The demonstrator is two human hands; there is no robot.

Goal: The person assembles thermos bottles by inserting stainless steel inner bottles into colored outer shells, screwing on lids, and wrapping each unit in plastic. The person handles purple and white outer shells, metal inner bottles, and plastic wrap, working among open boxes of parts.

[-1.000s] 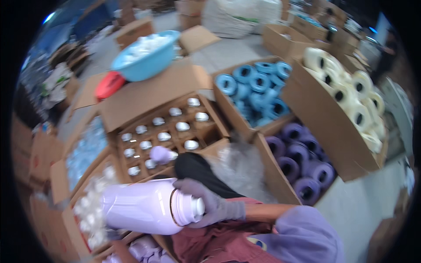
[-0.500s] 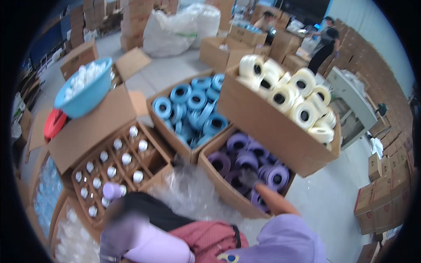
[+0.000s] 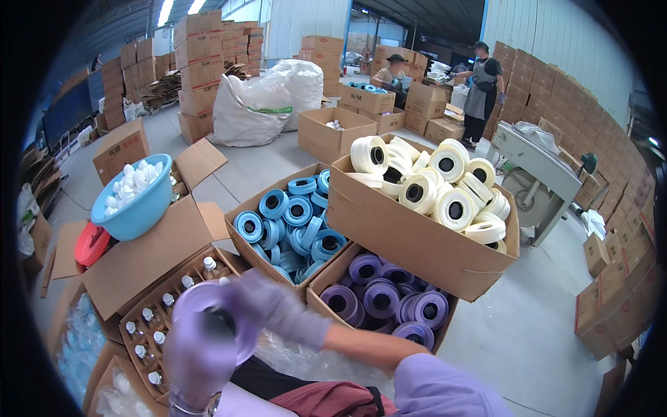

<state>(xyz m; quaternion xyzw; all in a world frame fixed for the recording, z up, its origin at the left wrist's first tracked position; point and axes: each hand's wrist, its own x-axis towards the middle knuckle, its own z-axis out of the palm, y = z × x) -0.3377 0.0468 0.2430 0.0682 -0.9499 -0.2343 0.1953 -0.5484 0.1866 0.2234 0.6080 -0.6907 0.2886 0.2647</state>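
My right hand (image 3: 278, 306), in a greyish glove, reaches across to the left, gripping a light purple ring-shaped piece (image 3: 186, 316) with a dark centre. Just below and against that piece is my left hand (image 3: 198, 375), blurred; its fingers and whatever they hold cannot be made out. Under both hands stands a divided carton (image 3: 132, 326) of clear bottles with white caps (image 3: 210, 263). To the right, a carton holds more purple ring pieces (image 3: 381, 299).
Blue ring pieces (image 3: 297, 210) fill one carton; cream ones (image 3: 448, 162) fill another, raised on the right. A blue basin (image 3: 135, 219) of white caps and a red basin (image 3: 92, 243) sit left. Two people work behind, near a grey metal table (image 3: 538, 156).
My right hand has come out of the carton of purple rings with one and moved left to my left hand. The view has tilted up.
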